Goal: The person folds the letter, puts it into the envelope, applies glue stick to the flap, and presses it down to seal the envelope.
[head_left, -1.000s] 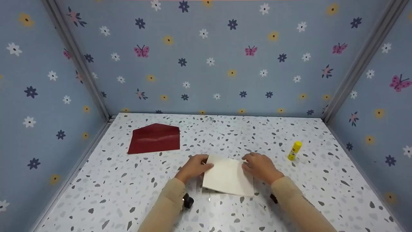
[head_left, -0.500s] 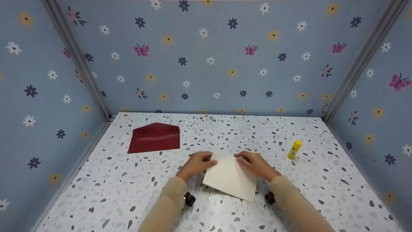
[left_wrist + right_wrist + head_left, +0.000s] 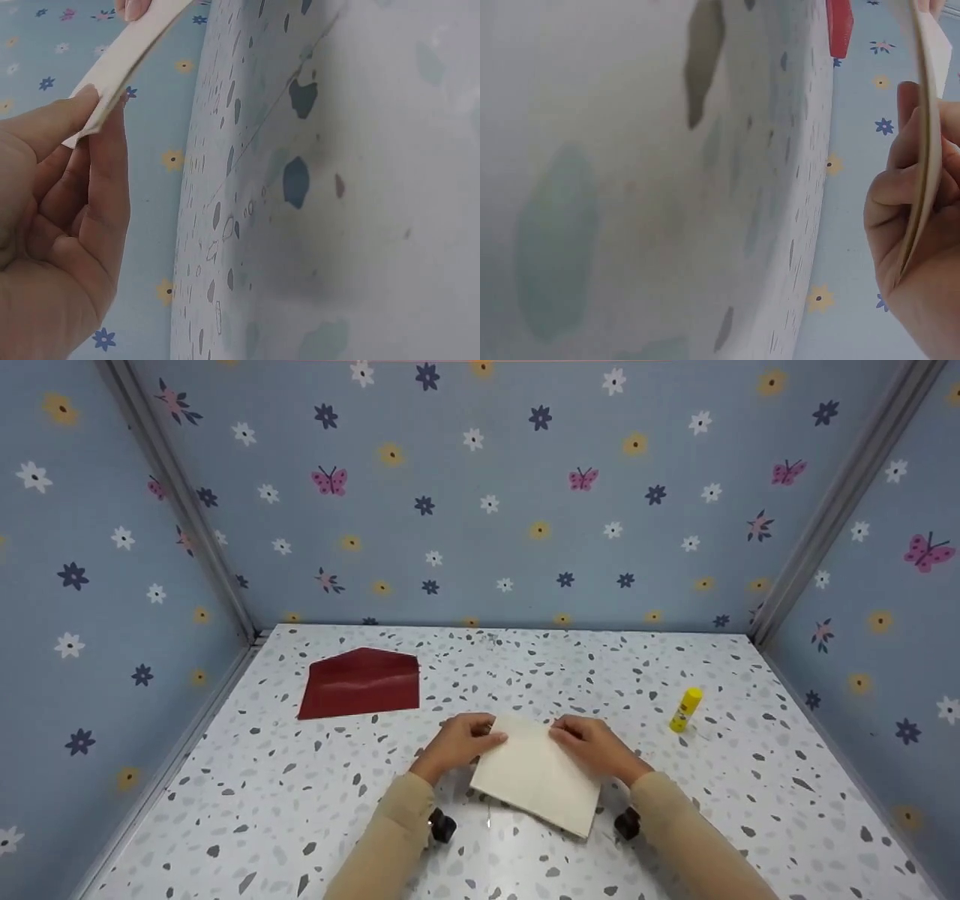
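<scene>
A folded sheet of cream paper point(image 3: 536, 780) is held between both hands at the front middle of the table, tilted, its lower right corner toward me. My left hand point(image 3: 461, 742) pinches its upper left edge, thumb on top and fingers beneath; the left wrist view shows the paper point(image 3: 124, 64) between thumb and fingers. My right hand point(image 3: 596, 746) pinches the upper right part, thumb on the face. In the right wrist view the paper's layered edge point(image 3: 924, 142) runs in front of the fingers of the right hand point(image 3: 907, 202), which curl behind it.
A dark red envelope point(image 3: 364, 690) with its flap up lies at the back left of the speckled table point(image 3: 315, 780). A yellow glue stick point(image 3: 685, 710) is on the right. Blue flowered walls point(image 3: 480, 532) enclose the back and sides.
The right hand has shifted left along the top edge, closer to the left hand. The paper has turned and tilted, its lower right corner swinging down toward me.
</scene>
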{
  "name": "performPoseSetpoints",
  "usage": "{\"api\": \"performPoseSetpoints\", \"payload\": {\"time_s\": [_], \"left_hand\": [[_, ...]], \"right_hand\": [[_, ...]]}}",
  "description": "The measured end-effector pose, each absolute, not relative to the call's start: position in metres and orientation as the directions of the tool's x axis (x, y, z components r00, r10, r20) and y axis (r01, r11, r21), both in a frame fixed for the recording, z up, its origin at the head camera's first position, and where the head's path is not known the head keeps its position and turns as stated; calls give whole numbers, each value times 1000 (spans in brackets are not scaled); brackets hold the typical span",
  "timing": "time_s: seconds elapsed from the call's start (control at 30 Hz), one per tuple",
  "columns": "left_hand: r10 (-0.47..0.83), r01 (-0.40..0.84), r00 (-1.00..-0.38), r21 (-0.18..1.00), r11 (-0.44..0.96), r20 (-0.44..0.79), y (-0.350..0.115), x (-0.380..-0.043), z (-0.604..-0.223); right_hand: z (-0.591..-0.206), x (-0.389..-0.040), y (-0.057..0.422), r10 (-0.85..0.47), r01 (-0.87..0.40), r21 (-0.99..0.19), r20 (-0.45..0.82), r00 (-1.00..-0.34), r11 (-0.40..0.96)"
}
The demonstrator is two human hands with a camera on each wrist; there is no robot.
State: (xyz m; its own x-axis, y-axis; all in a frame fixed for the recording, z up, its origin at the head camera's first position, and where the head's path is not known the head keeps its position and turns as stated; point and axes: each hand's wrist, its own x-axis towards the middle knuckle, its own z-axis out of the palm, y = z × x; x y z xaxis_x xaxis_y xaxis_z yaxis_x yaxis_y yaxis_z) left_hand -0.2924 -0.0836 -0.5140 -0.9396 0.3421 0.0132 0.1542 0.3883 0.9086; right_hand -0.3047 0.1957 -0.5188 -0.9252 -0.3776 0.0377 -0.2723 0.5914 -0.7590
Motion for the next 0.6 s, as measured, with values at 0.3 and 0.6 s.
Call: {"api": "performPoseSetpoints", "payload": {"time_s": [0.3, 0.6], "left_hand": [[301, 108, -954, 929, 355, -4, -86, -292, -519], [262, -105, -959, 994, 35, -111, -77, -294, -522]], "right_hand": [[-513, -305, 203, -276, -180, -845, 41, -960, 503], [-514, -306, 197, -124, -118, -901, 73, -990, 416]]}}
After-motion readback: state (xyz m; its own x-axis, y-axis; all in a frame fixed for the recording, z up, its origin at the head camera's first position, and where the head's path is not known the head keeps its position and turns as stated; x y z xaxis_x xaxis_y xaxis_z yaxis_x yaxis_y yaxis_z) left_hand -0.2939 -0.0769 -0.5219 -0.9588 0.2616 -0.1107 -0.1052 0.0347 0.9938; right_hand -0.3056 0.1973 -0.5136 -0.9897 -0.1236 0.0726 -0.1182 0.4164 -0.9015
